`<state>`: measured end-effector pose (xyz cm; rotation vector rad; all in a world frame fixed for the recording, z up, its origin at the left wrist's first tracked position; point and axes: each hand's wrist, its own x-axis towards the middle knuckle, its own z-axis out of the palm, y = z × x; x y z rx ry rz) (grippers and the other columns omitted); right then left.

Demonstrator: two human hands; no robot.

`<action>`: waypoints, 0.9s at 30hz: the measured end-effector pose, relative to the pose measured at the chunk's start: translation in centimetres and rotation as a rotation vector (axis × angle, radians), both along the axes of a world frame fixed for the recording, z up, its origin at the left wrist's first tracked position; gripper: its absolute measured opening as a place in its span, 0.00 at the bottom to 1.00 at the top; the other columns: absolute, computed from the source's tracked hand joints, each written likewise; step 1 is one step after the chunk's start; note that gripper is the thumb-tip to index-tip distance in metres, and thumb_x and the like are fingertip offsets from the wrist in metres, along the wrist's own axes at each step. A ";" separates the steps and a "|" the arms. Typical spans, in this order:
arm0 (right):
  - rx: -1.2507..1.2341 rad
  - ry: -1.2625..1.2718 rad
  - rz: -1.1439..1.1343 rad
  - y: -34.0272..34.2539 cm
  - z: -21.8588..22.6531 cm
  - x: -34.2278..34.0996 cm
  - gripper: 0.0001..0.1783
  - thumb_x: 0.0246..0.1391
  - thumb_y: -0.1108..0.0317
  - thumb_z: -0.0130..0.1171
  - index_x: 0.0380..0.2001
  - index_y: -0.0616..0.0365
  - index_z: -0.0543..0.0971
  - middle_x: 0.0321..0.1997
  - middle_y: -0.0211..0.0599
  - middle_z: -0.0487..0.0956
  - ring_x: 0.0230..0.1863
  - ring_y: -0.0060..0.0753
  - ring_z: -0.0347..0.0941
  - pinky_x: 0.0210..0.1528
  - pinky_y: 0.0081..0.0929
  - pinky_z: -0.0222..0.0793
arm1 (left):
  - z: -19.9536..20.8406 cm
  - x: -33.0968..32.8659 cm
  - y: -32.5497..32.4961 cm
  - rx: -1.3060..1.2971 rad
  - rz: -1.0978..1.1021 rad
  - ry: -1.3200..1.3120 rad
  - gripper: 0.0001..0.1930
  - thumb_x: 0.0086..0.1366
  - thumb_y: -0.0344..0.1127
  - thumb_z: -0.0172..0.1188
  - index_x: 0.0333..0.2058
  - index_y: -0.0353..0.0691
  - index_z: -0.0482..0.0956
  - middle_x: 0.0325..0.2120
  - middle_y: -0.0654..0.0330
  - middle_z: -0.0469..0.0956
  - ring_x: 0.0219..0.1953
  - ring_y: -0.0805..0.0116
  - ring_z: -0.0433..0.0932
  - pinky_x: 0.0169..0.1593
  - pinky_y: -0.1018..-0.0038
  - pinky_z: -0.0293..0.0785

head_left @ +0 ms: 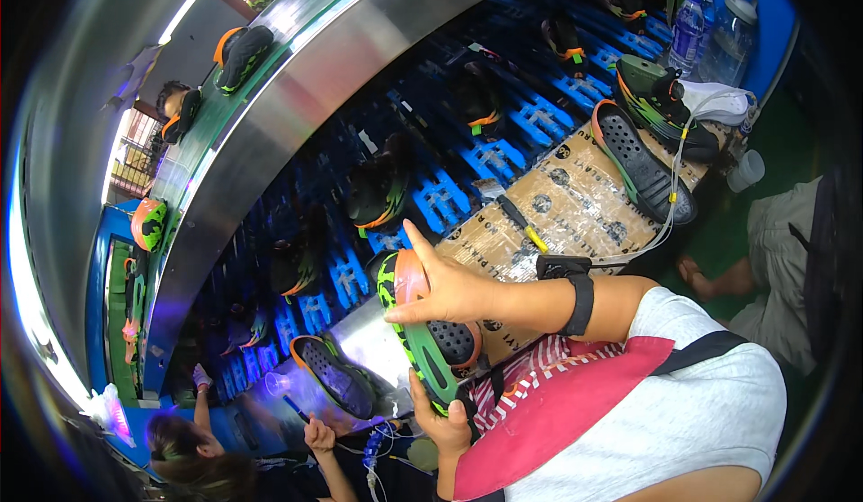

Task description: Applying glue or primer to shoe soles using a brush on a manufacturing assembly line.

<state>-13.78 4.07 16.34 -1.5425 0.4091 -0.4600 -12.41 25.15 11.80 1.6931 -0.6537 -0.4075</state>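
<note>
A clog-type shoe with a green sole side, an orange band and green-black patterned trim (427,358) is held tilted between my two hands. My right hand (440,286), the one with the black wrist strap, grips its upper end, thumb across the orange part and index finger stretched out. At the lower end, my left hand (442,421) has its fingers and thumb closed on the shoe. Just behind it shows a dark perforated footbed with an orange edge (457,342), partly hidden by the shoe and my right hand.
A brush-like tool with a yellow end (526,223) lies on the cardboard-covered bench (575,196). Farther right are a perforated sole (643,165), a dark shoe (661,106) and bottles (688,30). Blue racks (440,201) carry shoes. A co-worker's hand (319,435) holds a thin tool near another sole (333,376).
</note>
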 end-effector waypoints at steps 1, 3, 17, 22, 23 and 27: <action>-0.002 -0.002 -0.001 0.1 0.0 0.2 0.65 0.37 0.48 0.67 0.61 0.67 0.32 0.58 0.64 0.57 0.60 0.48 0.55 0.61 0.32 0.50 | -0.7 0.4 0.3 0.011 0.003 -0.104 0.47 0.50 0.62 0.54 0.56 0.26 0.55 0.44 0.49 0.68 0.44 0.62 0.69 0.49 0.70 0.63; -0.043 -0.004 -0.006 0.3 -0.1 0.5 0.67 0.34 0.46 0.68 0.61 0.67 0.33 0.59 0.70 0.53 0.62 0.53 0.52 0.62 0.33 0.48 | -1.0 0.6 0.5 0.022 0.001 -0.210 0.46 0.51 0.62 0.53 0.56 0.26 0.55 0.44 0.47 0.68 0.44 0.60 0.69 0.49 0.68 0.63; -0.041 0.038 0.143 -0.5 -0.3 1.7 0.52 0.25 0.51 0.73 0.54 0.62 0.60 0.46 0.49 0.71 0.49 0.39 0.67 0.51 0.30 0.62 | -2.6 2.0 3.5 0.040 -0.025 -0.285 0.44 0.50 0.60 0.54 0.55 0.27 0.58 0.46 0.43 0.66 0.46 0.52 0.68 0.50 0.65 0.63; -0.029 0.031 0.218 -1.1 -0.5 1.9 0.48 0.26 0.54 0.73 0.51 0.63 0.64 0.42 0.44 0.73 0.44 0.31 0.69 0.47 0.26 0.65 | -2.7 2.7 4.4 0.062 -0.040 -0.302 0.43 0.50 0.60 0.54 0.55 0.28 0.58 0.47 0.42 0.66 0.47 0.51 0.68 0.51 0.64 0.62; -0.017 0.023 0.235 -1.1 -0.6 2.0 0.46 0.27 0.55 0.73 0.50 0.63 0.65 0.41 0.43 0.74 0.44 0.30 0.70 0.47 0.26 0.66 | -2.8 2.9 4.6 0.069 -0.049 -0.318 0.43 0.50 0.60 0.54 0.55 0.28 0.58 0.47 0.42 0.66 0.47 0.50 0.68 0.51 0.64 0.62; 0.058 0.014 0.321 -1.4 -0.7 2.3 0.43 0.30 0.56 0.72 0.49 0.65 0.66 0.42 0.42 0.75 0.44 0.30 0.70 0.48 0.25 0.65 | -2.8 3.1 5.2 0.083 -0.053 -0.292 0.43 0.50 0.60 0.55 0.55 0.29 0.59 0.48 0.41 0.65 0.49 0.50 0.68 0.52 0.63 0.61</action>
